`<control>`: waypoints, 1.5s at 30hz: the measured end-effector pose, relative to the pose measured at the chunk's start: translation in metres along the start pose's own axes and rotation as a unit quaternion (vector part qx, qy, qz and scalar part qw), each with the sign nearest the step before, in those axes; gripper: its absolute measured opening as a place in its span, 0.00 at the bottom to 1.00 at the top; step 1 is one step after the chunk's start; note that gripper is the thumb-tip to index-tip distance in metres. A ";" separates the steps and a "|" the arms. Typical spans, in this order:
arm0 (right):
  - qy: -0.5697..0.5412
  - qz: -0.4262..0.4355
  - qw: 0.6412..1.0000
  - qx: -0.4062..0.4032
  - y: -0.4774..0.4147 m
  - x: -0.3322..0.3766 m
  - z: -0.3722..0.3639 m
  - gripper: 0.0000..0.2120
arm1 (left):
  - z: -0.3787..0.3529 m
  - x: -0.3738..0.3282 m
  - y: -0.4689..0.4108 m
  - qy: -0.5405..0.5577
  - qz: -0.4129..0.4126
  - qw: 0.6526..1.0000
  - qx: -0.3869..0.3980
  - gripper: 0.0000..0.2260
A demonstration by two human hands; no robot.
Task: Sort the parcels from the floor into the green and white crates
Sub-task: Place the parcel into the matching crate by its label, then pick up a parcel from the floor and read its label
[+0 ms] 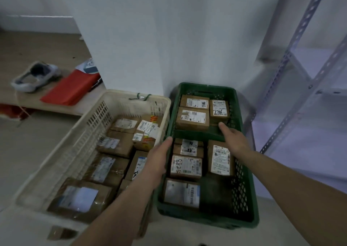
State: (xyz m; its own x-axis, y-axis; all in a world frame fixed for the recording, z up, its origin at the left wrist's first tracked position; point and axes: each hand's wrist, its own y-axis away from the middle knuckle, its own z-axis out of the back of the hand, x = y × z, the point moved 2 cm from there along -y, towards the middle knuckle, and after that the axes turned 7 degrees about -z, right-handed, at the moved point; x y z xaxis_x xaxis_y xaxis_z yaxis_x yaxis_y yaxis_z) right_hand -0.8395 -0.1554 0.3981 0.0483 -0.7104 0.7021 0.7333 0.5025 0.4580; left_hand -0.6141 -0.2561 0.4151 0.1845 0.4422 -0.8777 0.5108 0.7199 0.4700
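A green crate (206, 221) stands on the floor at centre right, holding several brown cardboard parcels (185, 166) with white labels. Touching its left side is a white crate (62, 152), also filled with several labelled parcels (114, 142). My left hand (159, 159) grips the green crate's left rim, thumb on top, its fingers hidden inside. My right hand (236, 138) reaches across to the right rim near the crossbar, thumb pointing left, and its fingers curl out of sight over the edge. Neither hand holds a parcel.
A white wall corner (150, 39) rises just behind both crates. Grey slotted metal shelving (300, 80) stands close on the right. At the left, a low wooden board carries a red folder (71, 88) and a grey-white shoe-like object (35, 77).
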 end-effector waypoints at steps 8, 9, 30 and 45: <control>-0.149 0.067 0.986 0.008 0.103 0.037 -0.044 0.49 | 0.095 -0.017 0.082 -0.139 -0.173 0.973 -0.060 0.25; -0.173 0.080 0.982 0.009 0.119 0.047 -0.054 0.48 | 0.108 -0.019 0.095 -0.161 -0.190 0.966 -0.064 0.28; -0.018 0.454 0.800 0.392 0.392 0.199 -0.355 0.52 | 0.409 0.038 0.370 -0.296 -0.104 0.818 -0.481 0.38; 0.061 0.407 0.767 0.493 0.403 0.184 -0.480 0.46 | 0.443 0.115 0.392 -0.201 -0.022 0.788 -0.582 0.31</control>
State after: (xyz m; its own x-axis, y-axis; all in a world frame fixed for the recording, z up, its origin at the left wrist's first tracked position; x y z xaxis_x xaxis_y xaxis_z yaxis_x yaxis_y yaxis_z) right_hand -0.2097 -0.3201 0.4503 0.3253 0.0251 0.9453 -0.4395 0.8891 0.1276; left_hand -0.0203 -0.1603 0.4575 0.5588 0.3667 -0.7439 -0.5489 0.8359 -0.0003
